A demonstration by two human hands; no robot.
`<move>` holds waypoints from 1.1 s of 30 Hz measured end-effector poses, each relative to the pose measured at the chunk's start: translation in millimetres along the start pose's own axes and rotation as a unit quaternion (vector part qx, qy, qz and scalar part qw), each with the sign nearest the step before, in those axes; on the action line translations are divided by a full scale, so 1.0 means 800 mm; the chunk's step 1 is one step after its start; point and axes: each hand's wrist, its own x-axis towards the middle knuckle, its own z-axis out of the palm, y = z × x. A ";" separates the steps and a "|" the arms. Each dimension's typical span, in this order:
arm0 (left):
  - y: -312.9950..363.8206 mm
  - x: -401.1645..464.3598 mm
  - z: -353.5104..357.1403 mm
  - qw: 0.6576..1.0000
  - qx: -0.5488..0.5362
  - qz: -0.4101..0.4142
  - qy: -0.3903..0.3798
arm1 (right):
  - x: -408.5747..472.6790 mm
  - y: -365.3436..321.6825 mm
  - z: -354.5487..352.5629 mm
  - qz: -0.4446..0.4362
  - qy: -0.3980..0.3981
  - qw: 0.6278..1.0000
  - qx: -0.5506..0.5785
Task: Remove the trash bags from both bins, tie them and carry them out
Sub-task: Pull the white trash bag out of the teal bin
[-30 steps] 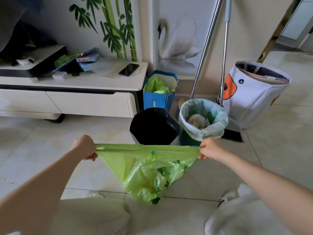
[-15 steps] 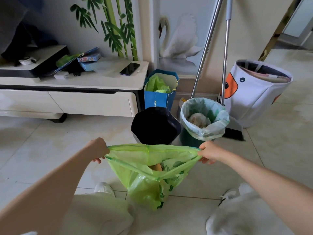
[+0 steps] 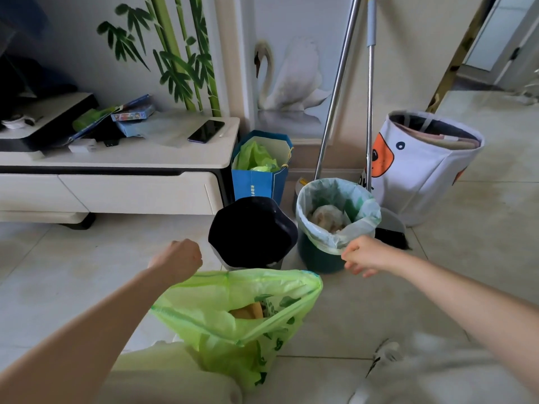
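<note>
While the left hand grips the green trash bag's rim at lower centre, its mouth gapes. Right of centre, the right hand pinches the pale liner of the dark green bin.

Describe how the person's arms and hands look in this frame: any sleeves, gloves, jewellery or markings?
Both forearms are bare up to the frame edge, with no sleeve in view. The left hand and right hand wear no gloves, and no rings, watch or bracelet show on the fingers or wrists. No marks or tattoos are visible. The right hand is slightly blurred, so fine detail there cannot be confirmed.
</note>
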 end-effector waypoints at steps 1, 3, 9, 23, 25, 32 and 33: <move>0.013 0.005 0.002 1.000 -0.028 0.015 -0.002 | 0.007 0.006 -0.010 0.004 0.004 1.000 0.003; 0.043 0.019 0.008 0.997 -0.071 0.038 -0.005 | 0.021 0.021 -0.031 0.016 0.019 1.000 0.019; 0.137 0.074 0.036 0.983 -0.164 0.077 -0.021 | 0.072 0.068 -0.070 0.080 0.036 0.990 0.110; 0.287 0.222 0.099 0.978 -0.208 0.025 -0.002 | 0.186 0.117 -0.100 0.150 0.036 0.912 0.379; 0.293 0.240 0.108 0.976 -0.218 -0.003 -0.005 | 0.203 0.120 -0.097 0.161 0.031 0.893 0.420; 0.309 0.290 0.131 0.968 -0.234 -0.051 -0.075 | 0.228 0.121 -0.090 0.161 0.008 0.869 0.468; 0.311 0.294 0.135 0.969 -0.227 -0.050 -0.086 | 0.229 0.120 -0.090 0.162 0.010 0.875 0.456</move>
